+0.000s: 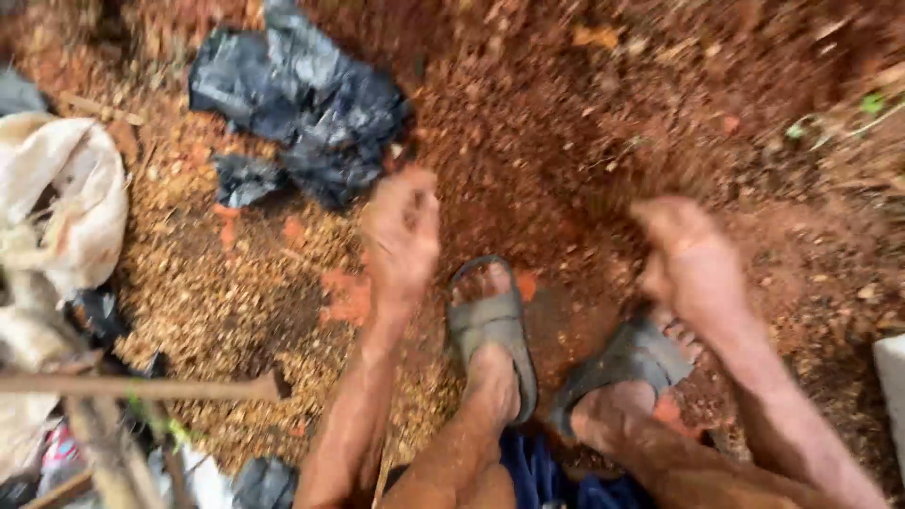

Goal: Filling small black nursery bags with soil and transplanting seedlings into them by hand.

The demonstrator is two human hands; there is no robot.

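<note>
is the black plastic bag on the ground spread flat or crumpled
Crumpled: the black plastic bag lies bunched in folds on the red soil, beyond the left hand.

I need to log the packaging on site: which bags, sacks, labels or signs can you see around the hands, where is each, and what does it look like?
Black bag: crumpled plastic, on the soil ahead of the left hand.
White sack: slumped woven cloth, off-white, at the left edge.
Small black bag: crumpled, at the bottom edge, partly cut off.
No labels, signs or screens show; the picture is blurred.
</note>
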